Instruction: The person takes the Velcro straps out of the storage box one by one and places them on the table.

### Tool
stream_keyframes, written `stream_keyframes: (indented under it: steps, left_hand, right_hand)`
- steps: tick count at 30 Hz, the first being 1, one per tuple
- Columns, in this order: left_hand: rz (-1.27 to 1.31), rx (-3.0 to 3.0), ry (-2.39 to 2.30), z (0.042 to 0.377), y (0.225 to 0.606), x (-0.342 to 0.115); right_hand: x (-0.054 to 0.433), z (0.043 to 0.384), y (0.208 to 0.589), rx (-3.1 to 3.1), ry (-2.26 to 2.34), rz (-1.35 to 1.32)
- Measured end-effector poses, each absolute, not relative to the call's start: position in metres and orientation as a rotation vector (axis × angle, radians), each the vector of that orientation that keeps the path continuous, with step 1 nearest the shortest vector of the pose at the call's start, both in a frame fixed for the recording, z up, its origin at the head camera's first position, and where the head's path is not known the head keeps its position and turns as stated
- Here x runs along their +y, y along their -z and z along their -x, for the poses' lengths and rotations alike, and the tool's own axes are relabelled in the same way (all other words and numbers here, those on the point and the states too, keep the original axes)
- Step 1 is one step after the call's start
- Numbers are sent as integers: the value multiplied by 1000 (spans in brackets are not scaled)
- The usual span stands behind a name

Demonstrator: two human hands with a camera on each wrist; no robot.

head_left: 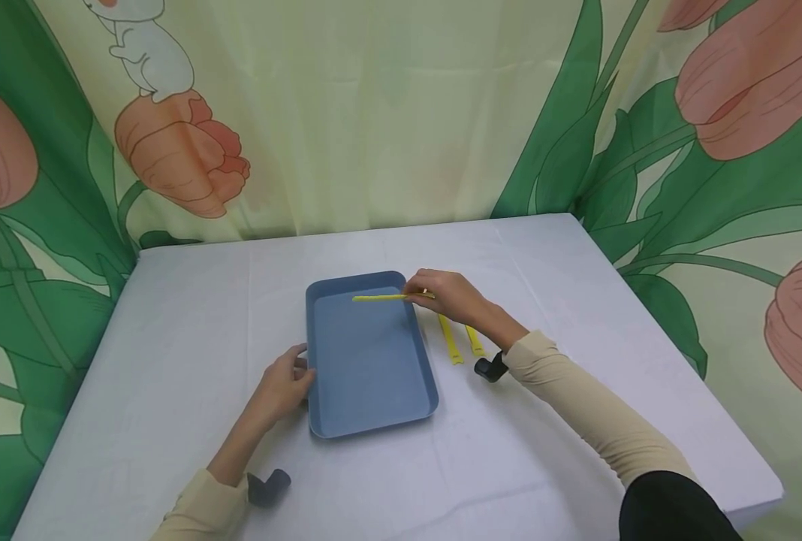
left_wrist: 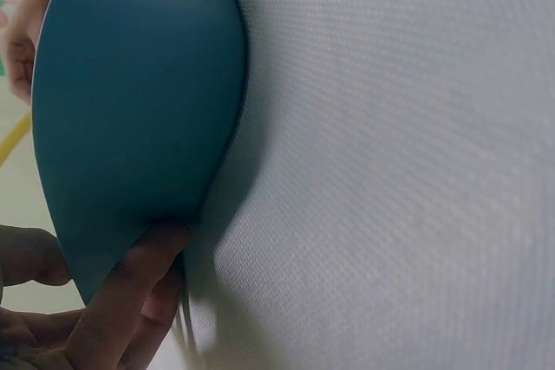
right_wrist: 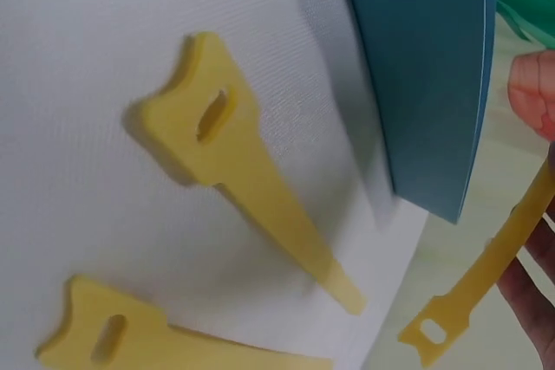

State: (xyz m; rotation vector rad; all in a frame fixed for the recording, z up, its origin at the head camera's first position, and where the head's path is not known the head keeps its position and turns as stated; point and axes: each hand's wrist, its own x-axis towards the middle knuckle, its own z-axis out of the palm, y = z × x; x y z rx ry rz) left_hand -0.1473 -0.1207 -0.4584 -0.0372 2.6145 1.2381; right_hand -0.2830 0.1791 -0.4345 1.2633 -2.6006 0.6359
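A blue rectangular tray (head_left: 374, 368) lies on the white-covered table. My left hand (head_left: 282, 387) grips its left rim, with the thumb over the edge and the fingers (left_wrist: 130, 279) against the outer wall. Above the tray's far right corner, my right hand (head_left: 451, 294) pinches one end of a yellow strap-type cable tie (head_left: 379, 298). The tie stretches leftward over the tray, and its slotted head (right_wrist: 438, 322) shows in the right wrist view. Two more yellow cable ties, one nearer the tray (right_wrist: 269, 205) and one farther off (right_wrist: 165, 340), lie on the cloth right of the tray, partly below my right hand.
The white tablecloth (head_left: 563, 451) covers the table and shows slight creases. Behind the table hangs a curtain (head_left: 387, 113) printed with tulips and a rabbit. Dark wrist cameras (head_left: 269, 488) sit at both wrists, the right one low beside the loose ties.
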Motion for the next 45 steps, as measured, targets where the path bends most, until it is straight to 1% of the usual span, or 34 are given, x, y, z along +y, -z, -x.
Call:
stream_keyframes:
  steps: [9,23,36,45]
  left_hand:
    - [40,2611,-1235,151,457,-120]
    - [59,2599,-1233,150,459,-121]
    - [41,2595,-1232,153,457,-124]
    - [39,2581,-1253,152,460,-124]
  right_hand:
    - [189,285,430,-2673,-616,-1167]
    - [201,286,424,-2804,-724,-1013]
    - [219,287,416,-2974,-1110,-650]
    - [226,288,420,-3053,-1135,-482]
